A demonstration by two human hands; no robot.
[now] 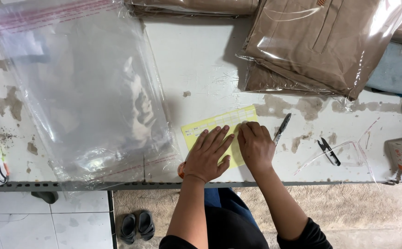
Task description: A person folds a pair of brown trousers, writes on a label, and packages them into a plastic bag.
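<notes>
Left hand [208, 154]: bare, no ring, no watch, no glove.
Right hand [255, 145]: bare, nails short, wrist without a band.
Forearms: uncovered from wrist to elbow.
Sleeves [307, 237]: black, pushed up to the elbows.
Trousers [228, 205]: blue denim, showing between the arms.

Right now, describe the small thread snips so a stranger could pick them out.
Start at the worn white table and go to its front right, past the right hand. The thread snips lie there, apart from the hands, beside a clear plastic strip. They are short, black and V-shaped, unlike the long slim pen next to the yellow paper slip.
</notes>
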